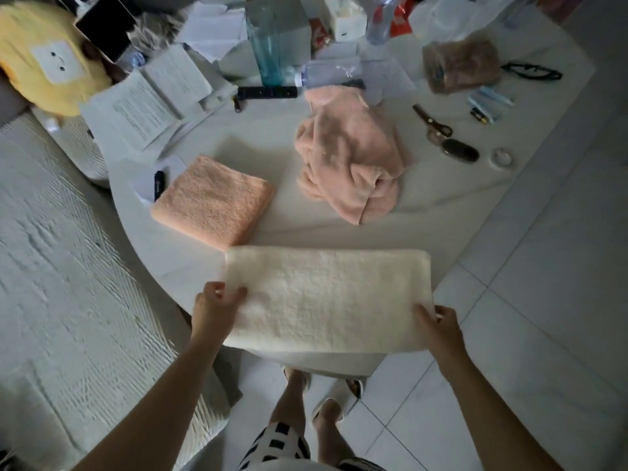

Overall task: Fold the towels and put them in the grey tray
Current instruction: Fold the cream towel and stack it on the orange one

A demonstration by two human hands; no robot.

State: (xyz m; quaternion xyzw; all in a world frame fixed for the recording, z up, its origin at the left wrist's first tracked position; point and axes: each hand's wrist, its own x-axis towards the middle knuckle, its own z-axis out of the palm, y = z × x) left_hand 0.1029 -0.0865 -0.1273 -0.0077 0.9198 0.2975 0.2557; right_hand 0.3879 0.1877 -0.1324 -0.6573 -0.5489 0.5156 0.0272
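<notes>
We see a cream towel (326,297) folded into a long rectangle at the near edge of the round white desk (441,212), its near side hanging slightly over the rim. The left hand (214,307) pinches the towel's left end, thumb on top and fingers (217,288) curled round the edge. The right hand (441,329) pinches the right end the same way, thumb on top and the other fingers tucked under the cloth.

Just beyond the cream towel and touching its far left corner lies an orange towel (214,202), folded into a neat square. To its right, apart from it, a pink towel (353,158) sits in a crumpled heap near the middle of the desk. We cannot find a grey tray in this view.

Farther back lie sheets of printed paper (142,110); their lines of text are too small and blurred for us to read. A black remote (266,92) lies beside a fallen clear bottle (326,74), scissors (433,125) and black glasses (531,71) lie at the right, and a yellow cushion (44,59) bears a white patch with a small drawn face. No brand name is legible to us anywhere
</notes>
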